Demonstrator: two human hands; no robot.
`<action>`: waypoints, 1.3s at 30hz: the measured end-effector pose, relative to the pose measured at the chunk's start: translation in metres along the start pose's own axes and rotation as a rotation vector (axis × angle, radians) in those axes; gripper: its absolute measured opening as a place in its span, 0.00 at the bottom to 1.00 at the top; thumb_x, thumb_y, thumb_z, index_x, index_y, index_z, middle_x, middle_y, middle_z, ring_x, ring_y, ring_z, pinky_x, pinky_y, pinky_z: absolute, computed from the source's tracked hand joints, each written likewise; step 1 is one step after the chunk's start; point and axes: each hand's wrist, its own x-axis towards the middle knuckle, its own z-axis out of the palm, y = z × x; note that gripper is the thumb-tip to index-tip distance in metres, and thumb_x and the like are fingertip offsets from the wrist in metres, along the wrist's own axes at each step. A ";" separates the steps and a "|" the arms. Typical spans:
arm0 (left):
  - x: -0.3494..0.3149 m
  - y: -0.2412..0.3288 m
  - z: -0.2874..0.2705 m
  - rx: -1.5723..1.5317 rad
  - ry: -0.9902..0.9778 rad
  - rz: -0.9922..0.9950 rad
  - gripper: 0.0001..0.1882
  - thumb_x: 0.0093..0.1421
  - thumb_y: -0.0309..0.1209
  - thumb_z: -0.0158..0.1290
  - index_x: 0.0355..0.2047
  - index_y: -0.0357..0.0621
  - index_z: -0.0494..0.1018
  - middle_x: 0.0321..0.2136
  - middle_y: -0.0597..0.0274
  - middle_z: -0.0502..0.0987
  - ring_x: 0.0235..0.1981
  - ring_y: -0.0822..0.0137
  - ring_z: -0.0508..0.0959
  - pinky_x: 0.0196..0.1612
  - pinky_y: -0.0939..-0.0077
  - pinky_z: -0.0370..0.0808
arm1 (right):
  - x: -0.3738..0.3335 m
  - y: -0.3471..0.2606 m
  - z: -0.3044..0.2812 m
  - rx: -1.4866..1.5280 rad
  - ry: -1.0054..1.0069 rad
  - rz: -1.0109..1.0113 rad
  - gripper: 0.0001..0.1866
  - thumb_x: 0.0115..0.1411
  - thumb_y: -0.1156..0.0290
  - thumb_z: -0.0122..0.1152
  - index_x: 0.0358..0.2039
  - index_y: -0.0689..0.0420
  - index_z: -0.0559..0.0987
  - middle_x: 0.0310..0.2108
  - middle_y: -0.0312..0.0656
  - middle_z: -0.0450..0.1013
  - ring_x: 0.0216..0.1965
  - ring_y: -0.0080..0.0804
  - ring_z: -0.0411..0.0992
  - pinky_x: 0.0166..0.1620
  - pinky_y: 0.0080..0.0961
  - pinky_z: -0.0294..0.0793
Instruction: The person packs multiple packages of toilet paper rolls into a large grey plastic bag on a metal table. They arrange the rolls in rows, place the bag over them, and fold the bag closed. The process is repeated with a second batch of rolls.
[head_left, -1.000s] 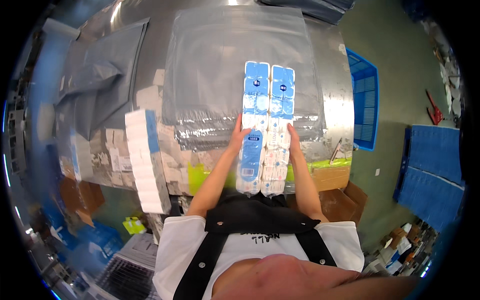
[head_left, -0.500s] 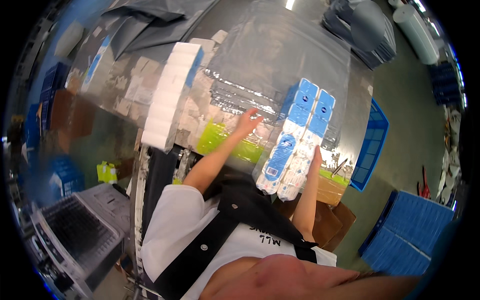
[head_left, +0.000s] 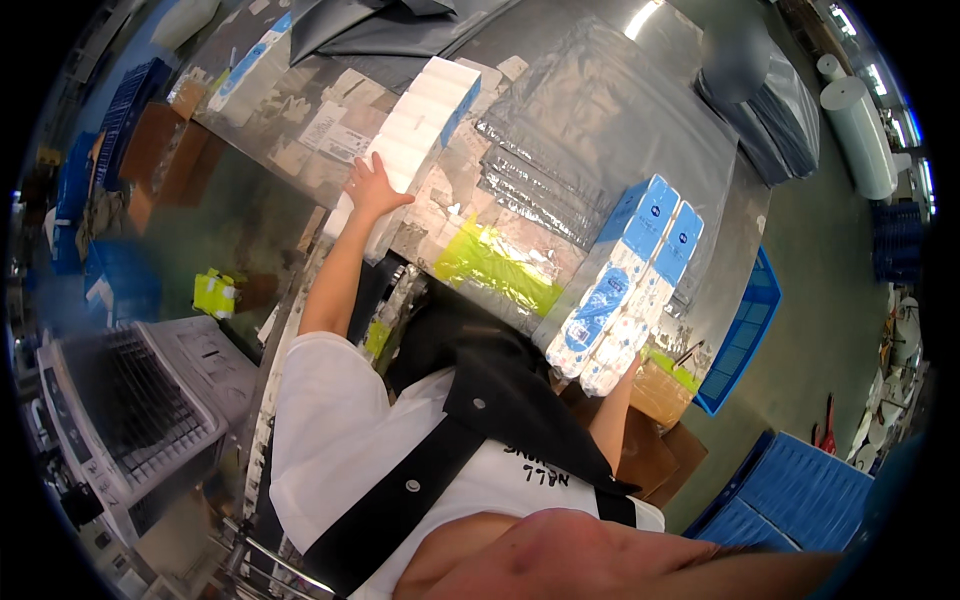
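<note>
On the worktable, my left hand (head_left: 373, 192) rests with spread fingers over the near part of a long pack of white paper rolls (head_left: 420, 120), which has a blue side. To the right, two more long roll packs (head_left: 620, 290), printed blue and white and wrapped in film, lie side by side and slanted. My right hand (head_left: 630, 374) is at their near right end; its fingers are hidden by the packs. Between the hands lies a stack of grey plastic bags (head_left: 610, 110), with silvery strips along its near edge.
Yellow-green tape (head_left: 497, 266) covers part of the worktable's (head_left: 320, 180) front edge. Another roll pack (head_left: 250, 65) stands at the far left. A blue crate (head_left: 742, 330) is beyond the right edge, next to a carton (head_left: 660, 393). A grey machine (head_left: 150, 400) stands at lower left.
My left hand has moved left from above the bags onto the white roll pack. My right hand has slid down toward the near end of the blue and white packs. The view has shifted.
</note>
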 end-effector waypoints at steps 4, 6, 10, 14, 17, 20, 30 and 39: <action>0.011 0.010 -0.010 0.002 -0.137 -0.048 0.61 0.31 0.50 0.63 0.61 0.45 0.40 0.57 0.34 0.47 0.59 0.38 0.48 0.54 0.39 0.49 | -0.002 0.005 0.003 -0.051 0.008 -0.036 0.20 0.59 0.62 0.48 0.42 0.67 0.73 0.38 0.44 0.73 0.38 0.29 0.72 0.40 0.23 0.72; 0.014 0.014 -0.022 -0.081 -0.186 -0.064 0.61 0.32 0.49 0.62 0.61 0.44 0.39 0.57 0.34 0.49 0.59 0.39 0.50 0.54 0.41 0.52 | -0.002 0.007 0.007 -0.077 -0.005 -0.050 0.19 0.59 0.63 0.48 0.42 0.67 0.73 0.38 0.44 0.73 0.38 0.29 0.72 0.39 0.23 0.72; -0.002 0.049 -0.040 -0.840 -0.466 0.005 0.55 0.37 0.44 0.61 0.60 0.41 0.39 0.51 0.40 0.61 0.52 0.47 0.65 0.48 0.50 0.65 | -0.006 0.019 -0.011 -0.098 0.031 -0.084 0.18 0.59 0.64 0.48 0.41 0.67 0.73 0.37 0.44 0.73 0.37 0.29 0.72 0.39 0.23 0.72; -0.036 0.083 0.006 -1.666 -0.868 0.237 0.41 0.47 0.30 0.54 0.58 0.39 0.45 0.47 0.47 0.68 0.44 0.56 0.74 0.43 0.61 0.74 | -0.008 0.024 -0.012 -0.145 0.036 -0.107 0.18 0.59 0.65 0.48 0.41 0.67 0.74 0.37 0.44 0.73 0.36 0.29 0.73 0.38 0.23 0.73; -0.086 0.124 0.035 -1.656 -1.040 0.319 0.32 0.47 0.28 0.53 0.54 0.37 0.57 0.47 0.53 0.69 0.47 0.61 0.72 0.50 0.70 0.69 | -0.011 0.032 -0.029 -0.154 0.061 -0.120 0.17 0.59 0.66 0.48 0.40 0.67 0.74 0.36 0.44 0.73 0.36 0.29 0.73 0.38 0.23 0.73; -0.127 0.150 0.072 -1.403 -1.051 0.311 0.36 0.50 0.28 0.54 0.58 0.36 0.52 0.51 0.52 0.66 0.52 0.62 0.67 0.55 0.71 0.63 | -0.013 0.041 -0.036 -0.194 0.062 -0.130 0.17 0.59 0.67 0.48 0.40 0.67 0.74 0.36 0.44 0.74 0.35 0.29 0.73 0.37 0.23 0.73; -0.185 0.173 0.102 -1.138 -0.710 0.510 0.38 0.54 0.32 0.53 0.59 0.31 0.47 0.52 0.47 0.64 0.51 0.60 0.67 0.52 0.72 0.63 | -0.006 0.050 -0.051 -0.235 0.099 -0.204 0.15 0.58 0.69 0.47 0.38 0.68 0.75 0.34 0.44 0.74 0.34 0.29 0.74 0.36 0.23 0.74; -0.183 0.173 0.112 -1.017 -0.503 0.513 0.33 0.56 0.35 0.53 0.56 0.31 0.54 0.49 0.47 0.67 0.50 0.61 0.68 0.52 0.72 0.63 | 0.017 0.065 -0.065 -0.260 0.140 -0.339 0.12 0.55 0.72 0.52 0.34 0.68 0.77 0.29 0.42 0.74 0.29 0.26 0.71 0.33 0.21 0.71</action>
